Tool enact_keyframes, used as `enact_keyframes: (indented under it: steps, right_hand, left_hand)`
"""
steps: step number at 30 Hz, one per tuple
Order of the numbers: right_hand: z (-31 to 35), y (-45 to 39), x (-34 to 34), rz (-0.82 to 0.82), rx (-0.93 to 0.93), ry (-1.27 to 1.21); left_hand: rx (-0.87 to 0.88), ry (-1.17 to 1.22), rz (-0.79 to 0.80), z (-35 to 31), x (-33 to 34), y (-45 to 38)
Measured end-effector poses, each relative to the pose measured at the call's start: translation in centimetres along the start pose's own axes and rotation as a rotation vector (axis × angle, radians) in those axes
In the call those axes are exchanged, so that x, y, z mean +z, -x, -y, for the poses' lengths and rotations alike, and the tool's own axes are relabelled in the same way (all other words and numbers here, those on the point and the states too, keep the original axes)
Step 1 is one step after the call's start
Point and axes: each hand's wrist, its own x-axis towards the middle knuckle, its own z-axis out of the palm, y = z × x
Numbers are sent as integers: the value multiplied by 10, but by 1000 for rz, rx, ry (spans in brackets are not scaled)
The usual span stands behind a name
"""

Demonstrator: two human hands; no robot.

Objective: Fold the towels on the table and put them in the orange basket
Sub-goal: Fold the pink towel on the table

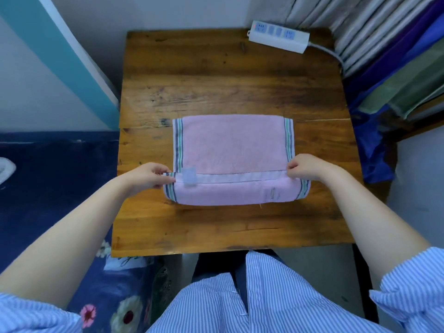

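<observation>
A pink terry towel with striped green-and-navy end bands [230, 143] lies flat on the worn wooden table [216, 75], its near edge rolled over between the two hands. The left hand [146, 175] pinches the folded edge's left corner, and the right hand [306, 167] pinches its right corner, the hands well apart. Beyond the right hand, at the table's far corner, sits a white power strip [278, 36].
</observation>
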Motion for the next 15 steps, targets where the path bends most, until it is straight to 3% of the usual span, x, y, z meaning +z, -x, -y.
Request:
enact_keyframes:
  steps: [3,6,10,15]
  right_hand:
    - [4,-20,-15,-299,-93,-110]
    - [8,-44,-28,-510,-84,-279]
    - [9,-71,-42,-610,-2,-622]
    - [7,-99,-49,-696,-25,-773]
  left_hand:
    - [87,13,-373,-19,-7,-19]
    - [136,173,-548,-40,-9,-43]
    - [167,406,-717,-59,-10,-73]
    - [179,420,-864,-67,-13,-108]
